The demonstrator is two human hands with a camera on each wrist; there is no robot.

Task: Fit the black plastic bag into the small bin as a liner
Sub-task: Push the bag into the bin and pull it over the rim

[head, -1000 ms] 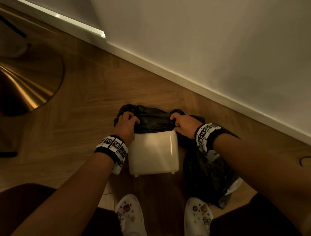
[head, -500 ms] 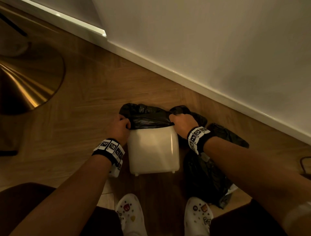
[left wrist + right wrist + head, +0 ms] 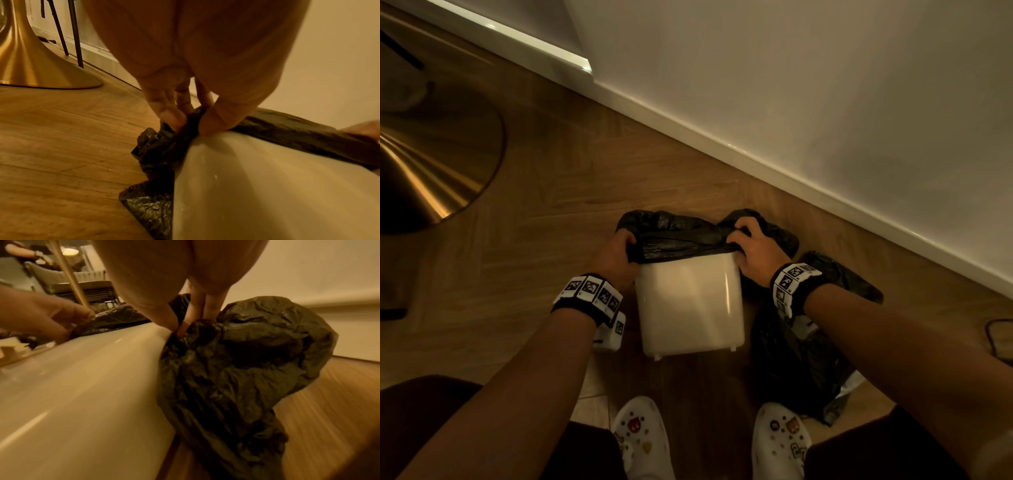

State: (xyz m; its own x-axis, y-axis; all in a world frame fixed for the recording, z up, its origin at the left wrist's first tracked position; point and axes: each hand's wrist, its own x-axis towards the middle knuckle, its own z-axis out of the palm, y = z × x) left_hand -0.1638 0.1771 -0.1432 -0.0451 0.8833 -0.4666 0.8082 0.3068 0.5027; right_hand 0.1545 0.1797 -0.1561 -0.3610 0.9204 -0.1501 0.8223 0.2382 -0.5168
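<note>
While the white bin [image 3: 690, 305] stands near the skirting board [image 3: 756, 161], left hand [image 3: 616, 255] and right hand [image 3: 755, 255] pinch the black bag [image 3: 678, 236] at opposite rim corners.

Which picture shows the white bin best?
The head view: it shows the bin whole, standing on the floor, the black bag over its rim, one hand gripping each side. Each wrist view shows only one blurry bin wall beside the bag.

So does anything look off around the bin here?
Yes: the white bin seems tipped on its side on the floor, and a second crumpled black bag lies beside it. Both hands grip the liner bag at the rim.
</note>
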